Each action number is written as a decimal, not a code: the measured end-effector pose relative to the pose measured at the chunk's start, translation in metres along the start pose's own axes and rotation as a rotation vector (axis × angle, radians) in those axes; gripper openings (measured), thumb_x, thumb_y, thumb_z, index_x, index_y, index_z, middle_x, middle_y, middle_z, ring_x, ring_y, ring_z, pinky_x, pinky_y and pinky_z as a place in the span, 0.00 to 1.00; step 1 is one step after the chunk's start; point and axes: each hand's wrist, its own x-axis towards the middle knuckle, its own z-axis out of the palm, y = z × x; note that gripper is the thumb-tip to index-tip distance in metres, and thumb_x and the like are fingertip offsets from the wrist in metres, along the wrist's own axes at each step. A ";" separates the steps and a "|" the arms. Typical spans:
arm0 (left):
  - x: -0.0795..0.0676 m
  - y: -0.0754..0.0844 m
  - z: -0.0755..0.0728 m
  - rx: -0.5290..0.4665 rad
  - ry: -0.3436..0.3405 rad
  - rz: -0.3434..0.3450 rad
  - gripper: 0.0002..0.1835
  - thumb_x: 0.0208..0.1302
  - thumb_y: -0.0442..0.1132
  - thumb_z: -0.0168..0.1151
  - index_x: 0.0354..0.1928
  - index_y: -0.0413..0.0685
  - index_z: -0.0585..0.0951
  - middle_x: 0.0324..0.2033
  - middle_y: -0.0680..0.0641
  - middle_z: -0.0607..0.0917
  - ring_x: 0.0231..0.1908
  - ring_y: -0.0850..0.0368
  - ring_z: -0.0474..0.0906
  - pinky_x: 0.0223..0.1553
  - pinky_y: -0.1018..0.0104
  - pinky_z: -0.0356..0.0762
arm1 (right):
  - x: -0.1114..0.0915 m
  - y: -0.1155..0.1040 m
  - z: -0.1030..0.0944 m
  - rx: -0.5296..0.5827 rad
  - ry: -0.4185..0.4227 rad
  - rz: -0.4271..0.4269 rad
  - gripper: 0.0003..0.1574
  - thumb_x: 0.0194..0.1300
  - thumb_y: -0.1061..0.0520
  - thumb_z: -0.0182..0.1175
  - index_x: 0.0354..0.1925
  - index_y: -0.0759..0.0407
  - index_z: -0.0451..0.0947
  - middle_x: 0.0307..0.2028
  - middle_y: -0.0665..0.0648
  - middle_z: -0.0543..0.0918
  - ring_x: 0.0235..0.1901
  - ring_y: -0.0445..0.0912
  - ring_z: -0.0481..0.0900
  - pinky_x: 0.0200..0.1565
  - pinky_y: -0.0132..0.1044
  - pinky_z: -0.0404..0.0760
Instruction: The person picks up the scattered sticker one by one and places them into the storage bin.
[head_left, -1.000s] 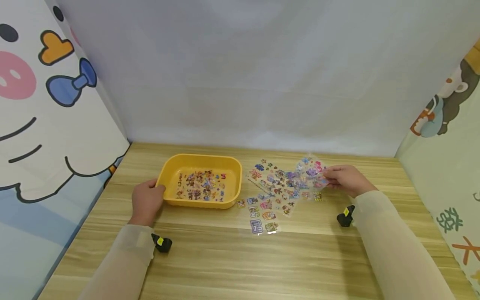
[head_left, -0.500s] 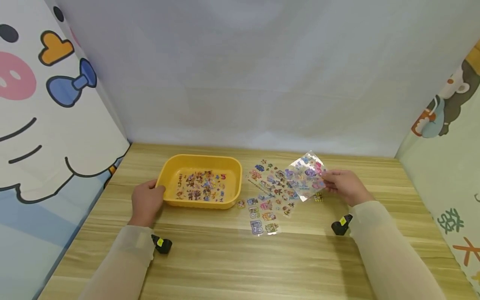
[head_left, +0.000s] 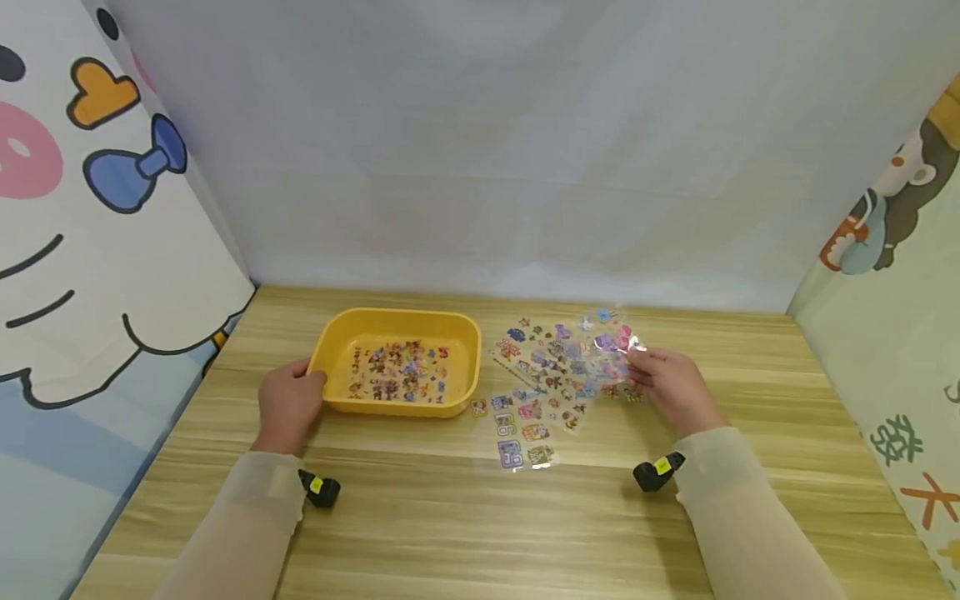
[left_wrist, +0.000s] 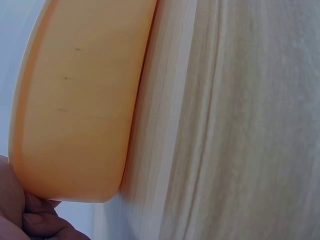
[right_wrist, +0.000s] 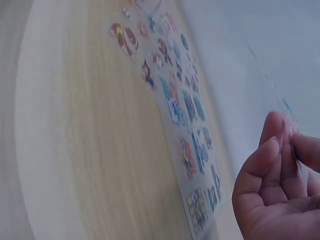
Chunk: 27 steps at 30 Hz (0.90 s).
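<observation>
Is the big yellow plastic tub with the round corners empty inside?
No, small colourful cartoon stickers show on the bottom inside the yellow plastic tub.

The person wears long sleeves of pale cream colour: the left sleeve (head_left: 228, 533) and the right sleeve (head_left: 750, 529) are plain and rather wide. Their 2 cuffs (head_left: 264, 482) look slightly sheer. The left hand (head_left: 288, 406) and the right hand (head_left: 675, 390) are bare. Beside the cuffs there are 2 small black devices (head_left: 327, 493), each with 1 bright yellow label (head_left: 662, 465) on its visible side.
</observation>
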 end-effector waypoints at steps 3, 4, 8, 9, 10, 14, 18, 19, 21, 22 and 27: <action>0.000 0.000 -0.001 0.000 -0.007 -0.005 0.27 0.72 0.42 0.51 0.70 0.41 0.76 0.66 0.38 0.77 0.61 0.45 0.75 0.60 0.50 0.76 | -0.006 0.003 0.012 0.125 0.017 0.007 0.15 0.80 0.60 0.52 0.57 0.68 0.75 0.42 0.51 0.81 0.42 0.41 0.78 0.51 0.34 0.80; 0.000 0.000 -0.001 0.001 -0.007 -0.007 0.27 0.72 0.42 0.52 0.70 0.41 0.76 0.66 0.38 0.77 0.61 0.45 0.75 0.60 0.50 0.76 | -0.008 0.004 0.017 0.176 0.024 0.010 0.12 0.80 0.60 0.51 0.54 0.66 0.76 0.42 0.51 0.81 0.42 0.42 0.78 0.51 0.34 0.80; 0.000 0.001 -0.003 0.012 -0.009 -0.011 0.28 0.73 0.42 0.51 0.71 0.41 0.75 0.67 0.38 0.77 0.61 0.46 0.75 0.60 0.50 0.76 | -0.015 0.007 0.039 0.347 0.043 0.014 0.09 0.80 0.61 0.52 0.45 0.59 0.80 0.41 0.52 0.82 0.42 0.43 0.78 0.49 0.33 0.79; 0.000 0.001 -0.003 0.015 -0.009 -0.012 0.28 0.73 0.42 0.51 0.71 0.41 0.74 0.67 0.38 0.77 0.61 0.46 0.75 0.60 0.50 0.76 | -0.016 0.008 0.044 0.363 0.045 0.015 0.09 0.80 0.60 0.52 0.45 0.59 0.80 0.41 0.52 0.83 0.42 0.42 0.78 0.49 0.33 0.79; -0.001 0.001 -0.004 0.015 -0.010 -0.013 0.28 0.73 0.42 0.51 0.71 0.41 0.74 0.67 0.38 0.77 0.61 0.46 0.75 0.60 0.50 0.76 | -0.017 0.009 0.050 0.374 0.053 0.014 0.09 0.79 0.60 0.53 0.46 0.59 0.80 0.41 0.52 0.83 0.41 0.43 0.78 0.48 0.32 0.79; -0.002 0.003 -0.002 0.009 -0.016 -0.010 0.28 0.73 0.42 0.51 0.71 0.41 0.74 0.68 0.38 0.76 0.62 0.46 0.74 0.61 0.50 0.76 | -0.021 0.012 0.070 0.361 0.086 0.007 0.10 0.79 0.59 0.55 0.52 0.63 0.78 0.41 0.52 0.83 0.41 0.42 0.78 0.47 0.32 0.80; -0.002 0.003 0.000 -0.004 -0.012 -0.010 0.28 0.72 0.41 0.51 0.71 0.41 0.74 0.67 0.38 0.76 0.62 0.46 0.74 0.61 0.50 0.76 | -0.023 0.016 0.089 0.330 0.127 -0.008 0.15 0.78 0.60 0.55 0.58 0.67 0.75 0.39 0.52 0.84 0.39 0.42 0.80 0.47 0.32 0.81; -0.002 0.003 0.000 -0.007 -0.010 -0.009 0.28 0.72 0.41 0.51 0.71 0.41 0.74 0.67 0.38 0.76 0.62 0.46 0.74 0.60 0.50 0.76 | -0.023 0.016 0.093 0.322 0.132 -0.014 0.16 0.78 0.61 0.55 0.58 0.69 0.75 0.39 0.52 0.83 0.39 0.42 0.80 0.46 0.32 0.81; -0.002 0.003 0.000 -0.006 -0.005 -0.011 0.28 0.72 0.42 0.51 0.71 0.41 0.74 0.67 0.38 0.77 0.61 0.46 0.75 0.60 0.50 0.76 | -0.024 0.018 0.102 0.304 0.142 -0.021 0.17 0.78 0.61 0.55 0.59 0.70 0.75 0.40 0.53 0.82 0.39 0.43 0.79 0.47 0.33 0.81; -0.002 0.003 0.000 -0.006 -0.005 -0.013 0.28 0.72 0.42 0.51 0.71 0.41 0.75 0.67 0.38 0.77 0.61 0.46 0.75 0.60 0.50 0.76 | -0.025 0.018 0.106 0.297 0.143 -0.027 0.18 0.78 0.61 0.55 0.59 0.71 0.75 0.41 0.55 0.81 0.39 0.43 0.79 0.47 0.34 0.82; -0.002 0.002 0.000 -0.004 -0.014 -0.010 0.28 0.72 0.42 0.51 0.71 0.41 0.74 0.67 0.38 0.77 0.61 0.46 0.75 0.60 0.50 0.77 | -0.027 0.022 0.124 0.273 0.143 -0.044 0.19 0.77 0.62 0.56 0.60 0.72 0.77 0.47 0.61 0.80 0.42 0.47 0.78 0.47 0.34 0.82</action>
